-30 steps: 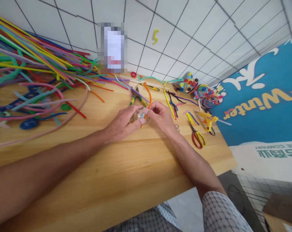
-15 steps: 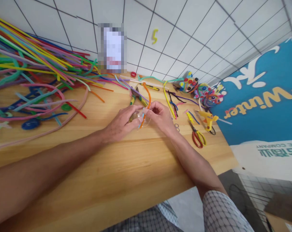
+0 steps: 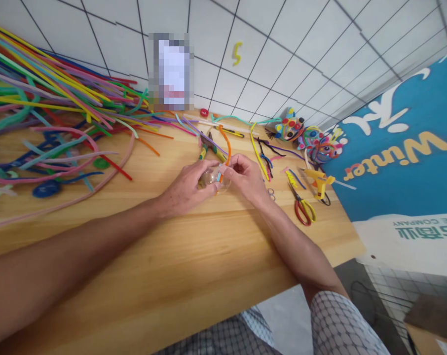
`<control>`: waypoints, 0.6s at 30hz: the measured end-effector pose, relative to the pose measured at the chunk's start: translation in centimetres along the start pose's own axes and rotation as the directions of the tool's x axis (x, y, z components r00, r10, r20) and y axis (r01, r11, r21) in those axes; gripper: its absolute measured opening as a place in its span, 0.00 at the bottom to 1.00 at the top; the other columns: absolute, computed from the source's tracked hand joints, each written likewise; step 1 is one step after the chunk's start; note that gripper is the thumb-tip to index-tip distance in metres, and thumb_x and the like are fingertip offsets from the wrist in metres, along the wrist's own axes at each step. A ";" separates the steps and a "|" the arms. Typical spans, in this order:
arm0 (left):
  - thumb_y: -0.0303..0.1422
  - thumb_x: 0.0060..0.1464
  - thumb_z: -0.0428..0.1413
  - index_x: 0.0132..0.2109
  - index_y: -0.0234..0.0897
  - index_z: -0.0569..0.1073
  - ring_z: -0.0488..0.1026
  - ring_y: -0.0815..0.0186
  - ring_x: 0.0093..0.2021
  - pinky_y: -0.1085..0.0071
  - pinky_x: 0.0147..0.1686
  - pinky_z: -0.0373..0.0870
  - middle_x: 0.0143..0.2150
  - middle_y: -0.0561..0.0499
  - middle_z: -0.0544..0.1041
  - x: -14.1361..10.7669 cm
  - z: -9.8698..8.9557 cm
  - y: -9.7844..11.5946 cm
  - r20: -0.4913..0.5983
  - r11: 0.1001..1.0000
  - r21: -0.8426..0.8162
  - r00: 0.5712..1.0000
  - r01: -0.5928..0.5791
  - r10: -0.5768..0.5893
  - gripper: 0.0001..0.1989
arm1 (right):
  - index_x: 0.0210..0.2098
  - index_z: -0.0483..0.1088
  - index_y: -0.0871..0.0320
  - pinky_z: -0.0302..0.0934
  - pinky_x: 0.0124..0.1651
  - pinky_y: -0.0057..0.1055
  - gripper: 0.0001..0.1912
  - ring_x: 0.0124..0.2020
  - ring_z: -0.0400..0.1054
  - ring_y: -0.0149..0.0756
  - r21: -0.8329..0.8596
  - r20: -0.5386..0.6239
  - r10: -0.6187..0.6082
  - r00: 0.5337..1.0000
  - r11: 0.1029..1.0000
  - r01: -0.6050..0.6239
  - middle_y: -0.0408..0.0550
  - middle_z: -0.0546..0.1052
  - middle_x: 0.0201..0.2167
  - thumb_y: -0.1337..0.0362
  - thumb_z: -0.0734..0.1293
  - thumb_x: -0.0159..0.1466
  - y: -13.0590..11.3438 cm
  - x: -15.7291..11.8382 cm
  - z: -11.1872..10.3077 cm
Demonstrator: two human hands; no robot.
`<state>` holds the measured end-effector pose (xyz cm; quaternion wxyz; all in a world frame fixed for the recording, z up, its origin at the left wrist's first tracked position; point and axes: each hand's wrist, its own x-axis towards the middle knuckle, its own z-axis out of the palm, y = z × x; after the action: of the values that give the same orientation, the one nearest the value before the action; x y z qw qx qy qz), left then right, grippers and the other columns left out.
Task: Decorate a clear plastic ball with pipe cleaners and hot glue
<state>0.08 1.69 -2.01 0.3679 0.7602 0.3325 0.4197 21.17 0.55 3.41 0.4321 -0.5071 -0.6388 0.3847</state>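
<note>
My left hand (image 3: 188, 190) and my right hand (image 3: 245, 178) meet over the middle of the wooden table (image 3: 179, 266). Between the fingertips sits a small clear plastic ball (image 3: 213, 178); my left hand cups it from the left. My right hand pinches an orange pipe cleaner (image 3: 226, 145) against the ball, together with a short light-blue piece. The orange one arcs up and back from the fingers. Green-handled pliers (image 3: 207, 148) lie just behind the hands.
A big heap of coloured pipe cleaners (image 3: 49, 113) covers the table's left and back. Right of my hands lie red-handled scissors (image 3: 303, 207), a yellow glue gun (image 3: 317, 183) and colourful craft figures (image 3: 308, 138). A blue printed box (image 3: 404, 158) stands at the right edge.
My hands stay in the same spot. The fingers of my right hand have shifted slightly on the orange pipe cleaner at the ball.
</note>
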 end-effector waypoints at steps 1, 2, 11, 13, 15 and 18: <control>0.43 0.66 0.65 0.67 0.44 0.79 0.85 0.48 0.63 0.47 0.69 0.80 0.64 0.42 0.86 0.0 0.0 0.0 0.003 1.000 0.000 1.000 0.001 -0.001 0.24 | 0.32 0.71 0.51 0.57 0.35 0.34 0.29 0.29 0.61 0.32 0.004 -0.001 0.001 1.000 1.000 -0.001 0.37 0.72 0.27 0.36 0.82 0.62 0.0 0.0 0.0; 0.43 0.67 0.64 0.66 0.43 0.79 0.85 0.48 0.63 0.48 0.68 0.81 0.64 0.42 0.87 0.0 -0.1 0.1 0.006 1.000 0.000 1.000 0.001 -0.001 0.24 | 0.32 0.71 0.51 0.57 0.35 0.34 0.29 0.29 0.62 0.32 0.008 -0.001 0.001 1.000 1.000 -0.001 0.37 0.72 0.27 0.36 0.82 0.62 0.0 -0.1 0.1; 0.43 0.67 0.64 0.64 0.42 0.78 0.85 0.49 0.61 0.49 0.66 0.81 0.62 0.41 0.87 -0.1 -0.1 0.2 -0.014 1.000 0.018 1.000 -0.023 0.024 0.22 | 0.31 0.74 0.52 0.60 0.37 0.33 0.28 0.31 0.65 0.33 0.072 0.037 0.052 0.998 0.996 -0.055 0.39 0.75 0.29 0.38 0.84 0.59 -0.1 -0.1 -0.1; 0.43 0.66 0.65 0.63 0.42 0.78 0.85 0.49 0.61 0.48 0.65 0.81 0.61 0.42 0.87 -0.2 0.0 0.2 -0.018 1.000 0.017 0.999 -0.026 0.026 0.22 | 0.31 0.73 0.52 0.61 0.37 0.33 0.30 0.31 0.65 0.33 0.104 0.047 0.076 0.996 0.991 -0.080 0.39 0.74 0.28 0.37 0.86 0.58 -0.2 0.0 -0.2; 0.42 0.65 0.66 0.63 0.44 0.79 0.85 0.49 0.60 0.47 0.65 0.81 0.60 0.42 0.87 -0.3 0.0 0.2 -0.026 1.000 0.007 0.999 -0.026 0.026 0.22 | 0.31 0.73 0.52 0.61 0.37 0.33 0.31 0.31 0.65 0.33 0.128 0.056 0.097 0.994 0.986 -0.103 0.39 0.74 0.28 0.36 0.87 0.56 -0.2 0.1 -0.3; 0.40 0.64 0.67 0.62 0.45 0.79 0.85 0.48 0.61 0.46 0.66 0.81 0.60 0.43 0.86 -0.4 0.0 0.1 -0.036 1.000 -0.007 0.999 -0.020 0.020 0.22 | 0.31 0.74 0.52 0.62 0.38 0.33 0.31 0.32 0.66 0.33 0.152 0.060 0.118 0.991 0.980 -0.126 0.39 0.75 0.29 0.36 0.87 0.54 -0.3 0.1 -0.3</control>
<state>-0.06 1.36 -2.10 0.3607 0.7545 0.3297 0.4382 21.30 0.61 3.84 0.4297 -0.5003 -0.5854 0.4716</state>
